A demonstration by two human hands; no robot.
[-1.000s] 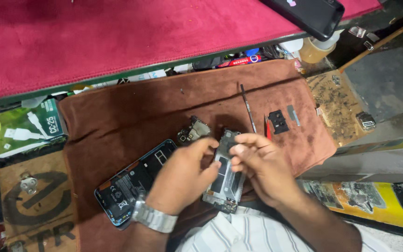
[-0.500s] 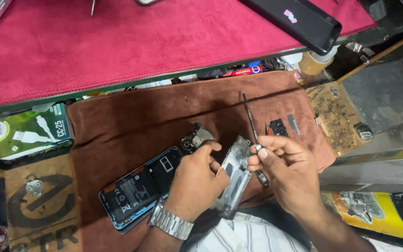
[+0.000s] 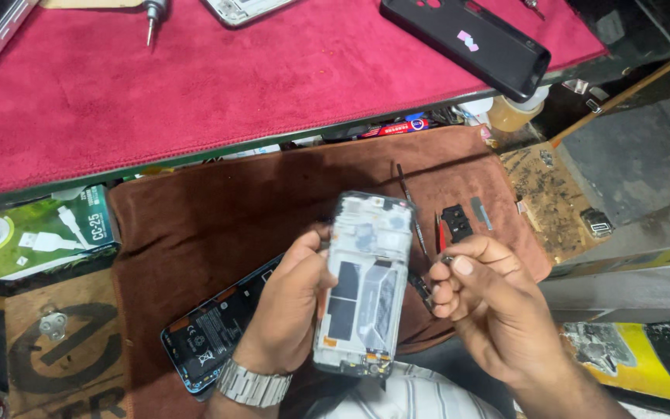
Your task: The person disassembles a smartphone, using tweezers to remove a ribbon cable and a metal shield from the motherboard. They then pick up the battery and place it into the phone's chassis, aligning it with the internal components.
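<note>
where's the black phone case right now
In the head view the black phone case lies at upper right on the red cloth, near the table's right edge, above the brown cloth.

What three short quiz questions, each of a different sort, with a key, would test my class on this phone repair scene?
1. True or false: the left hand holds the white phone frame.
2. Which cloth lies under the black phone case? A brown, B red, C green.
3. Fill in: the opened phone lies on the ____ cloth.

Key: 1 true. 2 B, the red cloth. 3 brown. Note: the right hand pinches something small; what it is cannot be told.
</note>
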